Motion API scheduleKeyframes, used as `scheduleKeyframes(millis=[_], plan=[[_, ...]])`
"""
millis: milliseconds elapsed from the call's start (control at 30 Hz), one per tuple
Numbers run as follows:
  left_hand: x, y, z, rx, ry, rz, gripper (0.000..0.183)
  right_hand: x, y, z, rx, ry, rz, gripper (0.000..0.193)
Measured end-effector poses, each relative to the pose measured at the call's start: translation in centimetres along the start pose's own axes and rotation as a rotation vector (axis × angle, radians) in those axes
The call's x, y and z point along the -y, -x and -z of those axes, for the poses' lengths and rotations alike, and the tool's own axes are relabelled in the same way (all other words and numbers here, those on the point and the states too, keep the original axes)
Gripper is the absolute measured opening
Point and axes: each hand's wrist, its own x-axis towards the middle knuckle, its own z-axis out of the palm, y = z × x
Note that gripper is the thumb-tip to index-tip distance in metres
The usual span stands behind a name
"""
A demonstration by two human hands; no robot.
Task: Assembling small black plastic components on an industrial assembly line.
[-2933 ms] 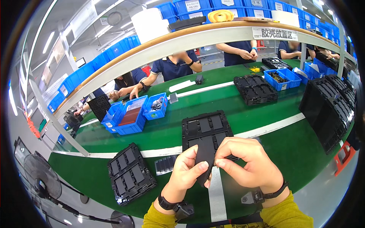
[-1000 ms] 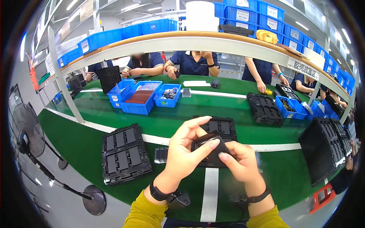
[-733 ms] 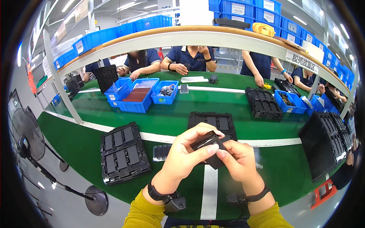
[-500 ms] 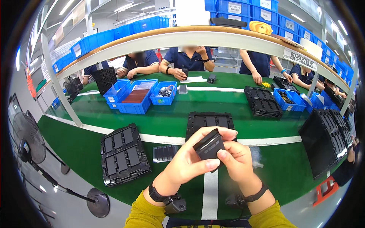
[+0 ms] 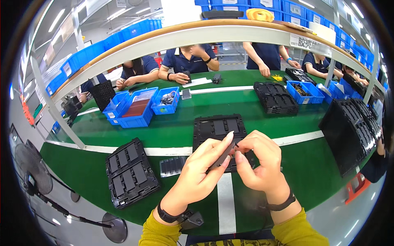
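Observation:
My left hand [image 5: 193,176] holds a flat black rectangular piece [image 5: 221,160], like a thin plastic casing, tilted and seen nearly edge-on. Its fingers lie along one side and the thumb along the other. My right hand [image 5: 264,164] is closed in a pinch at the upper right end of the piece. A small dark bit shows at those fingertips, too small to name. Behind the hands lies a black moulded tray [image 5: 200,130] with dark flat pieces in its slots, partly hidden by my fingers. A clear sheet with dark strips [image 5: 172,166] lies left of my left hand.
Another filled black tray [image 5: 154,185] lies at left. Black trays [image 5: 342,137] stand at right; more are stacked [image 5: 276,98] farther back. Blue bins [image 5: 141,120] sit across the green table [image 5: 176,133]. A shelf beam [image 5: 197,36] spans above. Co-workers sit opposite; a fan stands left.
The black piece has turned from showing its broad face to nearly edge-on. My right hand has shifted from its face to its upper right end. The whole view has shifted slightly.

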Motion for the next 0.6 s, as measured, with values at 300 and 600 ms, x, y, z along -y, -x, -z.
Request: scheduleKeyframes(millis=[300, 600], plan=[[0.17, 0.04, -0.36, 0.047, -0.023, -0.002, 0.050, -0.17, 0.28, 0.16, -0.028, 0.091, 0.019, 0.012], [0.35, 0.16, -0.17, 0.031, -0.038, 0.027, 0.054, 0.09, 0.13, 0.41, -0.048, 0.080, -0.006, 0.011]])
